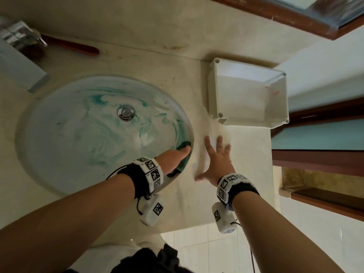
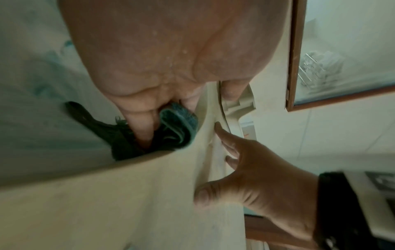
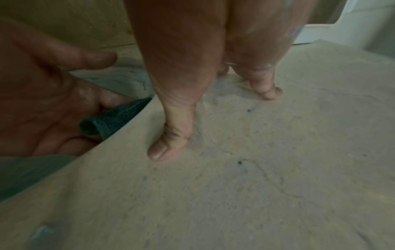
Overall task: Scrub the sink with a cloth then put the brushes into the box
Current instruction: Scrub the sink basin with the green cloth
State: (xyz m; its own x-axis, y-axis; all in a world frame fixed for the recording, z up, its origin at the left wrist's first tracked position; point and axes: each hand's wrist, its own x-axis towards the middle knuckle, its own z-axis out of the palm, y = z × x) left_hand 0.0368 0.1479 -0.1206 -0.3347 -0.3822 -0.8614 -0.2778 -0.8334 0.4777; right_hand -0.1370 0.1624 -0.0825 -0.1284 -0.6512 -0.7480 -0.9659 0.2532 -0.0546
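Observation:
The oval sink (image 1: 78,134) is smeared with teal streaks. My left hand (image 1: 175,156) grips a dark green cloth (image 1: 184,144) against the basin's right inner wall, just below the rim. In the left wrist view the fingers dig into the folded cloth (image 2: 177,121). My right hand (image 1: 216,160) lies spread flat on the counter, right of the sink, holding nothing. A red-handled brush (image 1: 74,47) lies on the counter behind the tap, its head hidden. The white box (image 1: 242,99) stands open and empty at the right.
A chrome tap (image 1: 21,36) rises at the back left, and the metal drain plug (image 1: 126,112) sits mid-basin. The beige stone counter (image 1: 246,164) ends just right of my right hand. A wood-framed mirror (image 1: 295,18) hangs above the box.

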